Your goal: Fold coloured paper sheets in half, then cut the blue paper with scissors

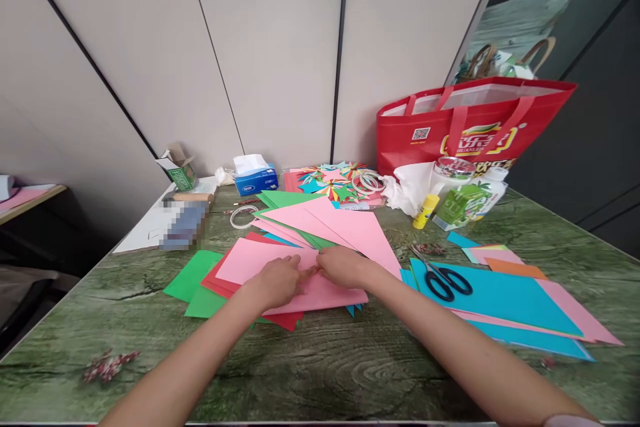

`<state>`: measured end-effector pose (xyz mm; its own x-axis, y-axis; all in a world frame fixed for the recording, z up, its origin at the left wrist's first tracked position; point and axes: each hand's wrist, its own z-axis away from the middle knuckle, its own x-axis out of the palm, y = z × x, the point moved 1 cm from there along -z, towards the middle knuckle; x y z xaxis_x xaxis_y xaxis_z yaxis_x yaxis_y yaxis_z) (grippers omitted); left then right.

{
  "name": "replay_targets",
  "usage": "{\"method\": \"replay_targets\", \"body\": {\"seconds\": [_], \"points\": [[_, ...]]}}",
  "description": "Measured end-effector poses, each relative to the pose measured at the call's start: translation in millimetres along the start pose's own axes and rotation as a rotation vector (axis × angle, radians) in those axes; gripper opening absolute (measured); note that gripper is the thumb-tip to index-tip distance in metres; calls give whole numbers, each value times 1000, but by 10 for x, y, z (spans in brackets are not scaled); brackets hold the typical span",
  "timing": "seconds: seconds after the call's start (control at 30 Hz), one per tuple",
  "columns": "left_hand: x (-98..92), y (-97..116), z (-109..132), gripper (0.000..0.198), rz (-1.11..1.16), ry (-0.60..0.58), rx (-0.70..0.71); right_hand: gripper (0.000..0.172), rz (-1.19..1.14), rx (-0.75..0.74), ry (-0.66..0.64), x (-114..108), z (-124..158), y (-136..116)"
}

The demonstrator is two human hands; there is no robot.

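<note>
While both hands press down near the middle of the table, pink paper lies beneath them, smooth and plain, paler on its nine o'clock side and deeper pink toward six; whether that is one folded sheet or two, I cannot tell. The left hand rests on it with fingers slightly bent, and the right hand is narrow, fingertips gathered close to the left's; whether either pinches an edge is unclear. Red paper and green paper poke out from under it toward nine, and more pink and green sheets fan out toward one.

Toward eleven, a roll of tape lies flat; beyond it, a blue tissue box has white tissue standing out of its top. At ten, a green box has its flaps up, its inside hidden. At one, a red bag gapes, showing a pale lining, its bottom out of sight. Before it, at two, stand a green drink carton and a yellow glue stick. Scissors lie at three on blue paper.
</note>
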<state>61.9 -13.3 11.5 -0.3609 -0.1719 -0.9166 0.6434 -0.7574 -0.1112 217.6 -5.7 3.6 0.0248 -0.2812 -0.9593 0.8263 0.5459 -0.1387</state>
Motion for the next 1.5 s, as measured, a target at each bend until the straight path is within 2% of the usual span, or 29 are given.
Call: {"method": "replay_targets", "body": {"seconds": [0.13, 0.3, 0.43, 0.53, 0.6, 0.7, 0.77, 1.03, 1.27, 1.5], "points": [[74, -13, -9, 66, -6, 20, -11, 24, -22, -67, -24, 6, 39, 20], [148, -21, -9, 73, 14, 41, -5, 24, -35, -163, -27, 62, 78, 26], [180, -23, -24, 81, 18, 65, -4, 30, -34, -94, -40, 56, 97, -43], [203, -20, -30, 82, -8, 81, 8, 26, 4, -39, -100, 14, 95, -126], [215, -19, -25, 81, -21, 88, 15, 21, -5, -97, -127, -7, 85, -186], [236, -22, -17, 81, -45, 108, 24, 19, -94, -265, -161, -1, 73, -272], [262, -30, -21, 84, -64, 122, 26, 21, -120, -290, -179, 17, 77, -320], [354, -66, -39, 94, -86, 144, 24, 31, -71, -112, -219, 37, 239, -387], [287, -34, 1, 94, -55, 138, -11, 27, -83, -30, -195, 94, 460, -192], [384, -155, 184, 92, 36, 175, -27, 27, -89, 40, -210, 160, 621, 3]]}}
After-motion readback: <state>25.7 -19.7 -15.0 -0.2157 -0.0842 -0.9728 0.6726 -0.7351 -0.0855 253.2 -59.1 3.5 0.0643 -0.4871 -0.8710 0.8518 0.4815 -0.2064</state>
